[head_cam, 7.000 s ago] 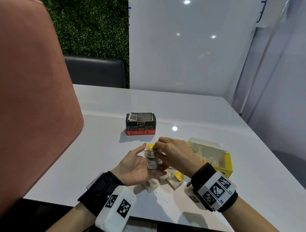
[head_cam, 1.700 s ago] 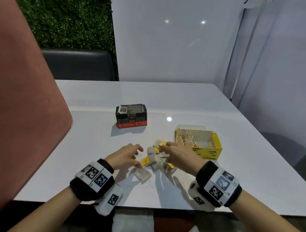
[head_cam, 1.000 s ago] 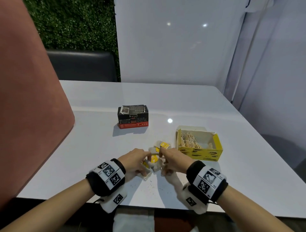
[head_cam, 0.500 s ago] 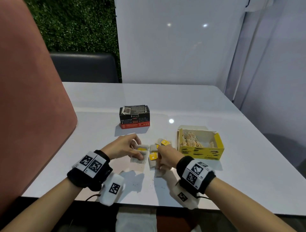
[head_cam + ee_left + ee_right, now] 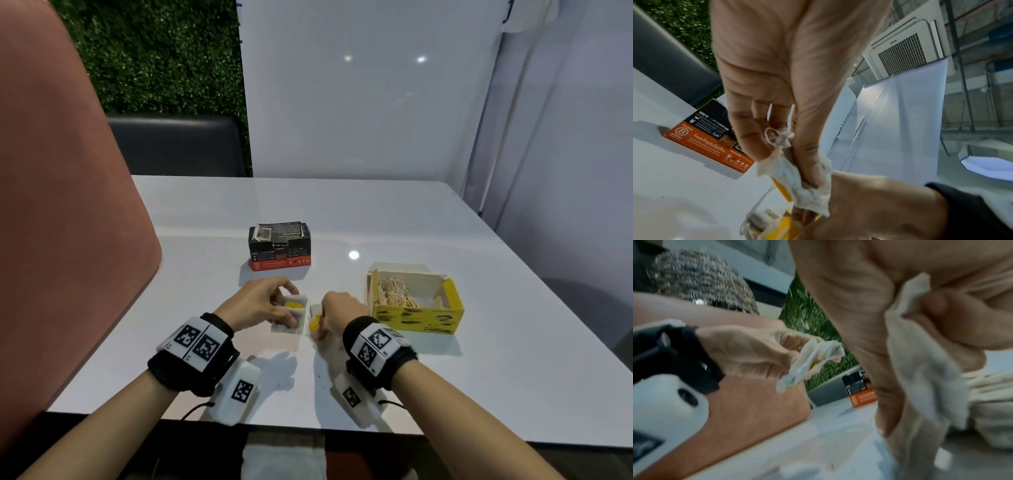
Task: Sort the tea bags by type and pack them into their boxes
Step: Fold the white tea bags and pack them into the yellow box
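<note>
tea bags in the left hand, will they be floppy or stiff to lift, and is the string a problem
Probably floppy: the tea bags crumple and sag below the left hand, whose thumb and fingers pinch them. Likely very light, since that pinch holds the bunch. The loose string loops free, so it may snag on other bags.

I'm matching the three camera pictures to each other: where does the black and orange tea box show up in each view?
Head: black and orange tea box at table centre, beyond the left hand.
Left wrist: at the left, behind the fingers.
Right wrist: small, mid-frame, partly hidden by the right hand.
Shared landmark: the green hedge wall behind the table.
</note>
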Demonstrator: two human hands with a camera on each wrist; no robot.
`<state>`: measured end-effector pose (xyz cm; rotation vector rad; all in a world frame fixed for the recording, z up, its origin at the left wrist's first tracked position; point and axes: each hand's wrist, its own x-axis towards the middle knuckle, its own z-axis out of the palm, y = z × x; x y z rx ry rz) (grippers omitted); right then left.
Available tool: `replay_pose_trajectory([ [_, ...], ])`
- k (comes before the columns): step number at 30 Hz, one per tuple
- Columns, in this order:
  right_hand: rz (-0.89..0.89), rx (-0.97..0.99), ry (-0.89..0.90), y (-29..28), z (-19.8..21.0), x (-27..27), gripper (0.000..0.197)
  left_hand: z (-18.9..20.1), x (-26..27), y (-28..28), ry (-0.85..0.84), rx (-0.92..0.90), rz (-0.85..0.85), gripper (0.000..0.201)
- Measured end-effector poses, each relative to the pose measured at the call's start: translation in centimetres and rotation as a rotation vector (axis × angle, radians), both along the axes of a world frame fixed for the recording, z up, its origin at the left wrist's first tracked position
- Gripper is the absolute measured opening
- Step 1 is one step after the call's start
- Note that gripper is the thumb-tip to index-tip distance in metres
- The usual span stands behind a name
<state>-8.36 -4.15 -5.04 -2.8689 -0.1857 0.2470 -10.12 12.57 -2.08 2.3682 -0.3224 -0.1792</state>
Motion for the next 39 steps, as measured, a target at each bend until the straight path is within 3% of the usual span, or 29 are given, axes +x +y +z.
replay_pose_trajectory([
  [4, -0.069, 0.240, -0.067, -1.8, 0.7, -0.5, 0.005, -0.2, -0.3, 0.0, -0.028, -0.033, 0.014, 0.041],
  [8, -0.163, 0.751, -0.131, -3.9, 2.2, -1.6, 0.026, -0.5, 0.2, -0.7, -0.041, -0.069, 0.046, 0.043],
  [11, -0.223, 1.182, -0.063, -4.2, 2.2, -2.8, 0.021, -0.8, 0.4, -1.6, -0.038, -0.067, 0.037, 0.044],
  [13, -0.238, 1.344, 0.000, -4.0, 1.8, -3.5, 0.014, -0.8, 0.3, -2.1, -0.005, -0.083, 0.008, 0.039],
  [17, -0.192, 1.400, 0.044, -4.0, 1.0, -3.8, 0.008, -0.5, -0.1, -2.7, 0.132, -0.240, -0.103, 0.030],
  [19, -0.181, 1.397, 0.085, -4.2, 1.0, -3.9, 0.008, -0.5, -0.3, -2.8, 0.121, -0.250, -0.117, 0.030],
  [26, -0.164, 1.355, 0.181, -4.7, 1.1, -4.0, 0.014, -0.2, -0.8, -3.2, -0.162, -0.007, -0.090, 0.038],
  [29, -0.169, 1.384, 0.104, -4.4, 1.5, -4.3, 0.013, 0.2, -1.1, -3.8, -0.256, 0.074, -0.122, 0.042],
  [34, -0.222, 1.484, -0.080, -4.8, 2.0, -4.3, 0.017, 0.7, -0.8, -3.3, -0.289, 0.003, -0.114, 0.042],
  [39, -0.225, 1.696, 0.110, -5.5, 2.1, -4.2, 0.026, 0.4, -0.9, -2.2, -0.385, -0.107, -0.127, 0.018],
])
